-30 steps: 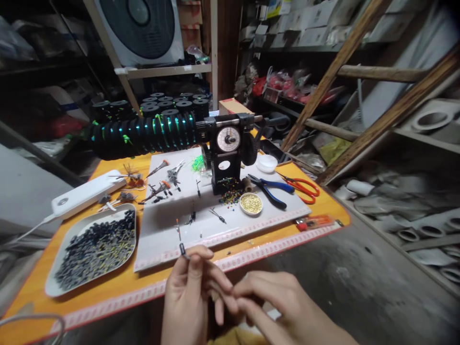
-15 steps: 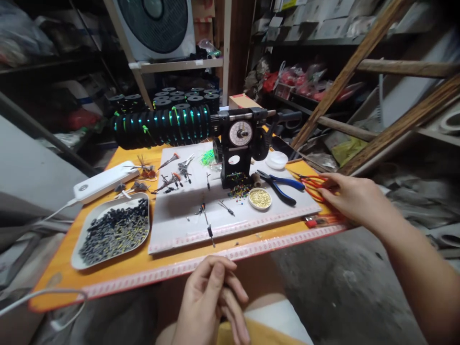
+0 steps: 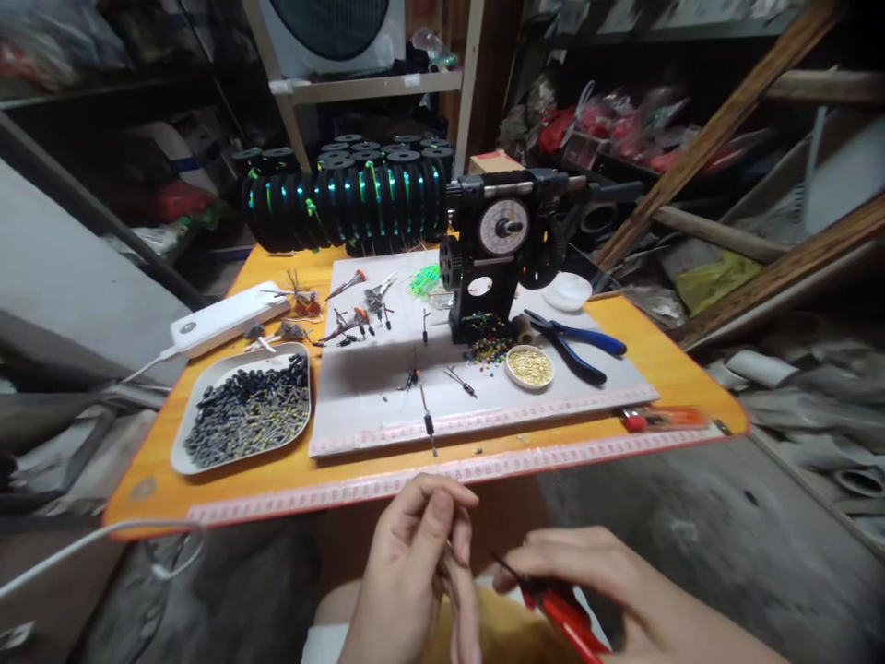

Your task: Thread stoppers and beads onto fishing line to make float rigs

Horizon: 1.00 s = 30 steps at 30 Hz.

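Observation:
Red-handled scissors [image 3: 563,622] are in my right hand [image 3: 601,581], low in the view, with the dark tip pointing toward my left hand. My left hand [image 3: 421,572] is just in front of the table edge, its thumb pressed against curled fingers; what it pinches is too small to make out. Beyond it, a small black piece with a thin wire [image 3: 429,424] lies at the front of the white board [image 3: 366,438]. Blue-handled pliers [image 3: 581,350] rest on the board's right side, beside a small dish of gold beads [image 3: 529,367].
A black winding machine [image 3: 484,249] with a row of black spools [image 3: 346,207] stands at the back. On the left are a tray of small dark parts [image 3: 245,415] and a white power bank [image 3: 228,320]. An orange cutter [image 3: 667,418] lies right.
My right hand has picked up the red-handled scissors from the table's right side and brought them down beside my left hand. The view has shifted slightly, with the table now further right and higher.

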Available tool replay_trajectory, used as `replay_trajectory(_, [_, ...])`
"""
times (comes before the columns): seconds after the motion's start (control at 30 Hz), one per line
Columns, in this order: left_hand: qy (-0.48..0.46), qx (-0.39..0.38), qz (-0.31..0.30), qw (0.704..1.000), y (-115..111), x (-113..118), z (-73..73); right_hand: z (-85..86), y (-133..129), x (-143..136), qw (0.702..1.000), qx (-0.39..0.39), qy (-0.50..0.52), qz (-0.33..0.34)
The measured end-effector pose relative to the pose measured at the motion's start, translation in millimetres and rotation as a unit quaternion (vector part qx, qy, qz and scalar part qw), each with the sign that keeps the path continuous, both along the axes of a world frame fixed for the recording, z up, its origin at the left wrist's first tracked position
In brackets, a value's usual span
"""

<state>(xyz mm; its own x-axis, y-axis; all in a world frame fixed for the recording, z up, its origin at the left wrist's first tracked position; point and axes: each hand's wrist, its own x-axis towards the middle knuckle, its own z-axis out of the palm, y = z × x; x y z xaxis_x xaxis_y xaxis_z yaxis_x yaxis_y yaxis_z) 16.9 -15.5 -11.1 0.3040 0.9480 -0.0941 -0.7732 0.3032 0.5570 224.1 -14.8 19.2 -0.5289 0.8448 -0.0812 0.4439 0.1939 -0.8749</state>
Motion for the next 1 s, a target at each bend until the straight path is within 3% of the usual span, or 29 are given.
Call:
replay_trajectory(0.23, [0.039, -0.028, 0.03, 0.998, -1.9, -0.9, -1.5, 7.0, 8.1, -19.1, 0.996, -0.069, -0.037, 0.044])
replay_trajectory(0.4, [0.054, -0.032, 0.029, 0.998, -1.2, -1.7, -0.8, 8.4, 11.7, -27.5, 0.994, -0.07, -0.018, 0.083])
replay_trajectory(0.83, [0.022, -0.039, 0.023, 0.999, -0.6, -0.2, 2.8, 4.7, 8.7, -27.5, 0.996, -0.037, -0.012, 0.078])
replay_trajectory(0.9, [0.014, -0.031, 0.019, 0.999, 0.1, -1.8, 2.1, 5.4, 7.1, -12.2, 0.998, -0.006, -0.024, 0.053])
replay_trajectory(1.0, [-0.006, -0.03, 0.012, 0.999, 0.6, -4.3, 0.5, 10.8, 21.0, 34.5, 0.99, 0.078, -0.032, -0.115])
